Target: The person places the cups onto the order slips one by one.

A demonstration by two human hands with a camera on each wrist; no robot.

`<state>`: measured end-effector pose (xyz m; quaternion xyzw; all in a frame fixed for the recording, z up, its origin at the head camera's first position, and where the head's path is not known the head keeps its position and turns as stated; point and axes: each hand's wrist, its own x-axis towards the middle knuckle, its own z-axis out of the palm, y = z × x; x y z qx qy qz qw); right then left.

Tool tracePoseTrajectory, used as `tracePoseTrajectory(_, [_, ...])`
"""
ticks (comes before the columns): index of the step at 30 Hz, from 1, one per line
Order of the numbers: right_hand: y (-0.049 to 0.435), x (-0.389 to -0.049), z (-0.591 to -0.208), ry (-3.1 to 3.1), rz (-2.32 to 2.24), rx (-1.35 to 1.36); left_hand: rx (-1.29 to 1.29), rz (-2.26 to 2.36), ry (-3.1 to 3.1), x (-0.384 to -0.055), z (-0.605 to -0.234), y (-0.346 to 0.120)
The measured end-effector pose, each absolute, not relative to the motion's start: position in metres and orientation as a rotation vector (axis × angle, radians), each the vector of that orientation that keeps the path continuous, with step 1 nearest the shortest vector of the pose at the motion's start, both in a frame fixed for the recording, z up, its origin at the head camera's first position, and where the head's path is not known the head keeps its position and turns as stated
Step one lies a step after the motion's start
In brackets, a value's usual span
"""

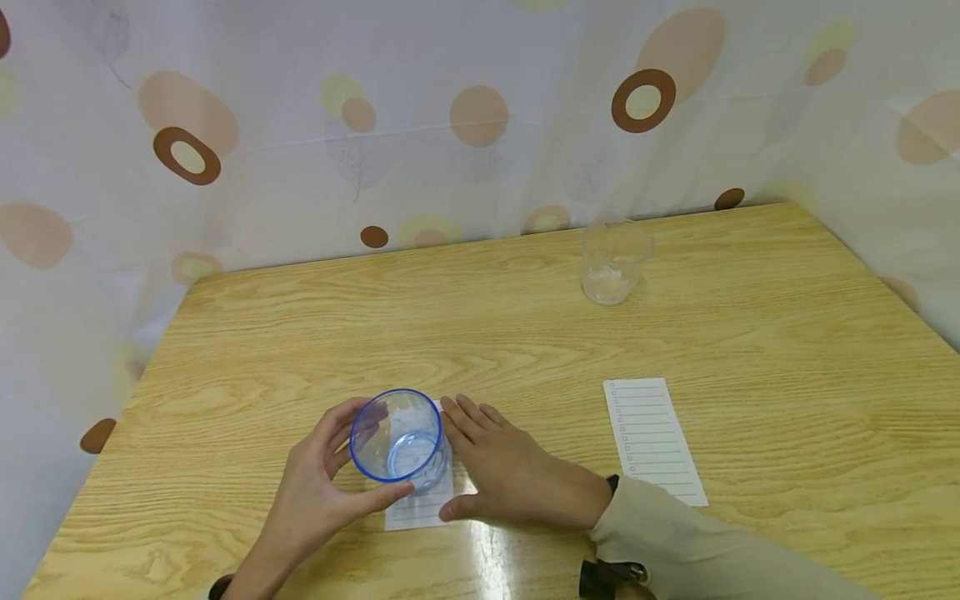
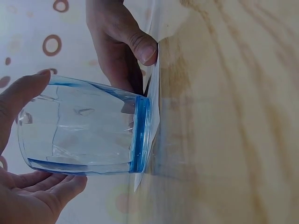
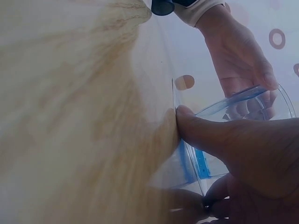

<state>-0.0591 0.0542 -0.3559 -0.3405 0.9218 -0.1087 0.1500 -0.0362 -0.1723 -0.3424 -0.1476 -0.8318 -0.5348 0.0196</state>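
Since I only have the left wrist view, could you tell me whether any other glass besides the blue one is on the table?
Observer: Yes, a clear glass stands near the back edge of the table.
Operator: I see one sheet by the base of the blue glass. Any more paper?
Observer: Yes, a second sheet lies to the right of the right hand.
Operator: What's printed on that second one?
Observer: Ruled lines, with small boxes down its left side.

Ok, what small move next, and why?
Probably loosen the left hand from the blue-rimmed glass: its base appears to rest on the paper slip, and the right hand is at the slip's edge.
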Motion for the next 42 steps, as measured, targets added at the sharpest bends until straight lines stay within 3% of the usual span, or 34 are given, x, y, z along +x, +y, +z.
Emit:
tracePoseTrajectory(27, [0.058,-0.059,-0.354,2.623,-0.420,-0.982,-0.508,-1.664,-2.535,-0.033,-0.342,-0.172])
tracePoseTrajectory(42, [0.106,-0.075,-0.307,2.756,-0.513,-0.889,-0.818,-1.533,-2.345,-0.029,-0.300,-0.148])
